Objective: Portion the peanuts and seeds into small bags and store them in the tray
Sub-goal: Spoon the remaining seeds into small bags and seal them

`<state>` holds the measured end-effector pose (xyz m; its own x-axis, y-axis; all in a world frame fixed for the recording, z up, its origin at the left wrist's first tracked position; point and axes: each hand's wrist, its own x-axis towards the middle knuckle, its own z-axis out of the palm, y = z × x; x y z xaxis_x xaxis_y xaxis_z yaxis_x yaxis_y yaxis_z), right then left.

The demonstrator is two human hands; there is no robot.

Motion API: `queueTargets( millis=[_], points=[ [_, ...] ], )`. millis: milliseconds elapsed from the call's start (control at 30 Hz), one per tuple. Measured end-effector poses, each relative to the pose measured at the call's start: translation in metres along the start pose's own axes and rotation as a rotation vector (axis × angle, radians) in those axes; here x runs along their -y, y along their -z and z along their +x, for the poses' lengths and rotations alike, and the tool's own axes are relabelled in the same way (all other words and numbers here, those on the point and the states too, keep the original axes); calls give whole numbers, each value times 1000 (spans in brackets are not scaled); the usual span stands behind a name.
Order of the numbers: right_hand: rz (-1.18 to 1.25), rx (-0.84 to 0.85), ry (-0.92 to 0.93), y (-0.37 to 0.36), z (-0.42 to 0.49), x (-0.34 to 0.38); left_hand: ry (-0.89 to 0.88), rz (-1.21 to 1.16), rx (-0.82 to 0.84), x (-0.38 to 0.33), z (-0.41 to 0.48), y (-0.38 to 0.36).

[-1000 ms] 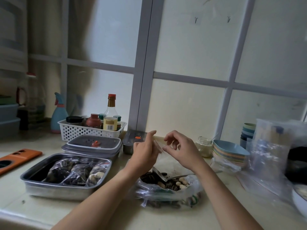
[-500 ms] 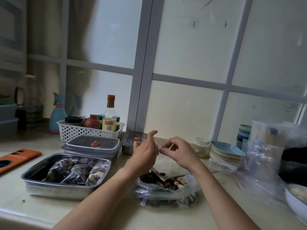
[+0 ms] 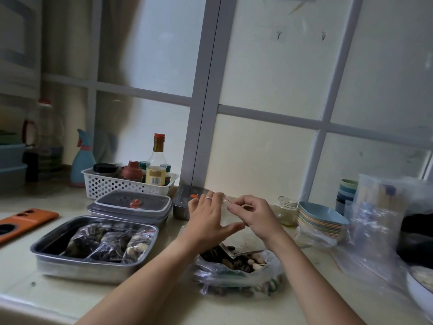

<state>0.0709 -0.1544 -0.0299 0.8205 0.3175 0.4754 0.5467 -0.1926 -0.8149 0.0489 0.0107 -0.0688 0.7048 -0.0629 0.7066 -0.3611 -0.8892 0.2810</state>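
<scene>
Over mid-table, the small bag hung between both hands, mouth running left-right. Right grip pinched it; left grip was spread, fingertips touching. The bulk bag sat directly below, with the tray off the left side.

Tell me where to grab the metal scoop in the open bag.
Grip the scoop by its handle, coming from the right: the handle lies nearly flat, pointing right over the peanuts, while the bowl end is sunk in the seeds.
</scene>
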Motion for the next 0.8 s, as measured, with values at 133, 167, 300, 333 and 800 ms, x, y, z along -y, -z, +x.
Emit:
queueTargets(
  millis=[133, 167, 300, 333, 800],
  points=[
    [-185, -18, 129, 0, 0, 2, 27, 5, -8, 0, 1, 1],
    [-224, -12, 181, 0, -1, 4, 13, 5, 14, 0, 0, 1],
    [-234, 97, 250, 3, -4, 9, -9, -77, 67, -1, -4, 3],
    [-222, 129, 221, 4, -5, 10, -9, -98, 70, -2, -4, 4],
    [-121, 260, 82, 9, -17, 30, 25, -238, -13, -4, -5, 13]
  ],
)
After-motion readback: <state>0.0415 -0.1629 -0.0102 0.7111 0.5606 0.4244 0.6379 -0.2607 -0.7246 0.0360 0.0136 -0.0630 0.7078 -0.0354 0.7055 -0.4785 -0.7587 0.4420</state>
